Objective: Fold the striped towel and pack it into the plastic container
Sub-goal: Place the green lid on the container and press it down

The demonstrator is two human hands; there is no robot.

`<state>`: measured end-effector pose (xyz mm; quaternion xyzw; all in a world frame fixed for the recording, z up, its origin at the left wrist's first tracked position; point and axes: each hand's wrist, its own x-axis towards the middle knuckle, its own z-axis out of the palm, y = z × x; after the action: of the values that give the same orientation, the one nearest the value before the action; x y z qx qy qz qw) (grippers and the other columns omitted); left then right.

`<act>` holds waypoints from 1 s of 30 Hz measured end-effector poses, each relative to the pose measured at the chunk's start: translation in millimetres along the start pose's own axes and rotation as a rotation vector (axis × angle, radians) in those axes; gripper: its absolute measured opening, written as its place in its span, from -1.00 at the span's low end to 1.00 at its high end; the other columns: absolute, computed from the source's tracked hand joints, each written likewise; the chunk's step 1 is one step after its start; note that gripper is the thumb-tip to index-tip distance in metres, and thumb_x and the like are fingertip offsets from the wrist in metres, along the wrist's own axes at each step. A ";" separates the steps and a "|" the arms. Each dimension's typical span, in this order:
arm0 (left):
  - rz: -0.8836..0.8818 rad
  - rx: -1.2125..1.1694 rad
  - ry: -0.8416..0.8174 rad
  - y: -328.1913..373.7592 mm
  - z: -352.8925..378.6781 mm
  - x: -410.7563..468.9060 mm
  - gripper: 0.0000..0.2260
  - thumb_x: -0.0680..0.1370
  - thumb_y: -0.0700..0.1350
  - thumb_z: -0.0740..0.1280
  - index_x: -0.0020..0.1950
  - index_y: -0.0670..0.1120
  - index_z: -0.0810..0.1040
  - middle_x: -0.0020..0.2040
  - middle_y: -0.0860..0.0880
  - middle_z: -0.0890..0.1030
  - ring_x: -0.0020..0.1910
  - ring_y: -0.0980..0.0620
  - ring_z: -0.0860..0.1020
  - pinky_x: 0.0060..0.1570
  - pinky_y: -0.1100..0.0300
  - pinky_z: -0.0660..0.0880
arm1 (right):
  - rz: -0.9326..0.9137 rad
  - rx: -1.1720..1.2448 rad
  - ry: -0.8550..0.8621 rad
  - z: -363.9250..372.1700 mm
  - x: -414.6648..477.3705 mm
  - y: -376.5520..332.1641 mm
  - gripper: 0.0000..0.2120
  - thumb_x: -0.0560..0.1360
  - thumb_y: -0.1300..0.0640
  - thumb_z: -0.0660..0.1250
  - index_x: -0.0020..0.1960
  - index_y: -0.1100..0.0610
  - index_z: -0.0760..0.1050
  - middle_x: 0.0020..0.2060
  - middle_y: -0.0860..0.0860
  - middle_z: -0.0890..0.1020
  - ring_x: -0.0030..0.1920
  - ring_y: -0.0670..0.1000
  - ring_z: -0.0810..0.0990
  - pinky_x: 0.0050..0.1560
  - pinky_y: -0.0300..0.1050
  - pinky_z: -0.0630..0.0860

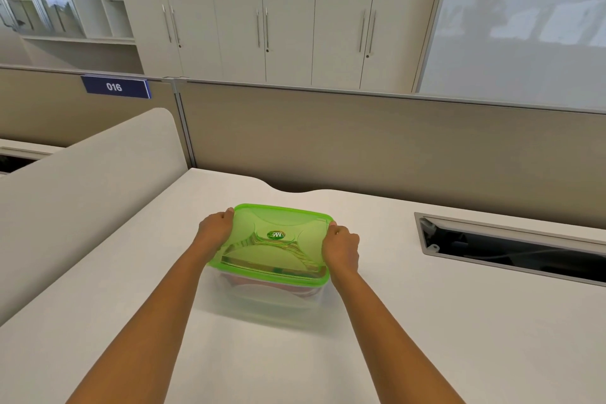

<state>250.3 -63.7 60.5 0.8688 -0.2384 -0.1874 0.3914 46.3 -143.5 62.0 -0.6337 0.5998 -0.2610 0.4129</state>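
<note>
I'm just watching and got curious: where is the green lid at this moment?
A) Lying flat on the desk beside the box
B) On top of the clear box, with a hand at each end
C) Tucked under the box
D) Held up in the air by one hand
B: the green lid sits on the clear box, with the left hand and right hand gripping its two ends.

A blue sign point(115, 86) fixed to the top edge of the partition behind the counter's far left corner reads "016" in white digits. A small round green sticker point(276, 234) sits at the centre of the green lid point(249, 223); it carries a pale logo resembling the letter "M", too small to read with certainty.
</note>
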 end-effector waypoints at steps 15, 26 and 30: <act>0.033 -0.134 -0.115 -8.9 2.2 11.4 -0.62 0.64 0.00 0.04 0.26 -0.24 0.41 0.06 -0.12 0.42 0.00 -0.09 0.37 -0.02 0.12 0.29 | 0.105 0.205 0.035 8.5 6.3 7.8 -0.66 0.61 -0.06 0.01 0.22 0.08 0.40 0.18 0.14 0.55 0.13 0.19 0.51 0.07 -0.04 0.40; 0.083 -0.059 0.028 -14.2 6.8 7.3 -0.61 0.62 0.05 0.07 0.26 -0.17 0.47 0.20 -0.21 0.53 0.01 -0.10 0.38 -0.03 0.13 0.28 | 0.080 0.194 0.078 9.8 5.4 9.3 -0.67 0.62 -0.03 0.03 0.23 0.10 0.42 0.18 0.14 0.56 0.15 0.19 0.51 0.04 -0.06 0.38; 0.109 -0.021 0.091 -13.4 6.4 4.0 -0.60 0.62 0.04 0.08 0.17 -0.22 0.54 0.06 -0.21 0.59 -0.04 -0.10 0.41 -0.07 0.13 0.29 | 0.058 0.172 0.102 10.1 4.6 9.6 -0.66 0.62 -0.03 0.03 0.22 0.11 0.44 0.16 0.15 0.57 0.14 0.20 0.51 0.03 -0.04 0.39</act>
<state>253.9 -61.9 45.7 0.8580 -0.2653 -0.1283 0.4206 50.1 -145.3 47.9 -0.5642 0.6134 -0.3313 0.4423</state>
